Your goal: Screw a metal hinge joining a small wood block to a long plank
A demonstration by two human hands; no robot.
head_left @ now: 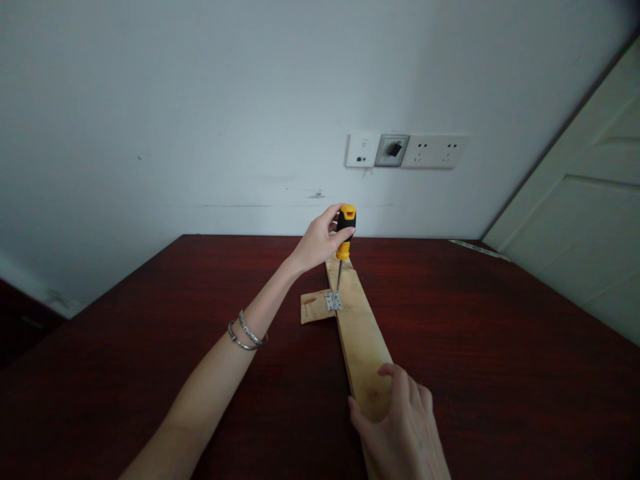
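My left hand point(323, 239) is closed round the yellow and black handle of a screwdriver point(347, 227), held nearly upright. The tip of its shaft meets a small metal hinge point(333, 301). That hinge lies across the joint between a long pale wooden board point(361, 327) and a short wooden piece point(314, 308) on its left. Near the board's close end, my right hand point(400, 417) grips it across its width, thumb on the left edge and fingers on the right.
A dark red wooden table point(240, 273) bears the boards. Behind it rises a white wall with a row of sockets point(435, 152), one holding a black plug point(395, 149). A thin strip point(479, 249) lies at the table's back right, near a white door point(590, 200).
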